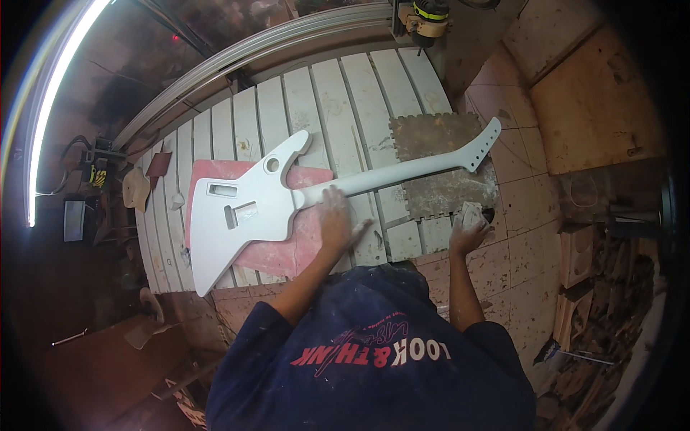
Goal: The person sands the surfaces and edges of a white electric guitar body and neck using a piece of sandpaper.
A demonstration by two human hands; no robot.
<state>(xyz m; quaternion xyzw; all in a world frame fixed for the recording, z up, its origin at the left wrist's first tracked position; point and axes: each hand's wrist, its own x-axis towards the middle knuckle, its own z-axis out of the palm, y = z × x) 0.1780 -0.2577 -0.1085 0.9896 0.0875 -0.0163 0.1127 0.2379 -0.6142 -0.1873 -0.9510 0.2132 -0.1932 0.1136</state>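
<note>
A white angular guitar body and neck (237, 215) lies face down across a white slatted workbench (323, 100), its body on a pink padded sheet (302, 251) and its headstock end over a worn brown interlocking mat (431, 129). My left hand (334, 223) has its fingers spread, fingertips resting on the neck near where it joins the body, white dust on the skin. To the right, below the neck at the bench's end, my right hand (466, 237) is closed on a crumpled whitish pad or cloth (472, 214), dust on it too.
A metal rail (251, 50) runs behind the bench, with a power tool (430, 18) at its right end. Small scraps (160, 164) lie at the bench's left. A tiled floor (525, 208), wooden board (582, 108) and stacked wood pieces (589, 302) are on the right.
</note>
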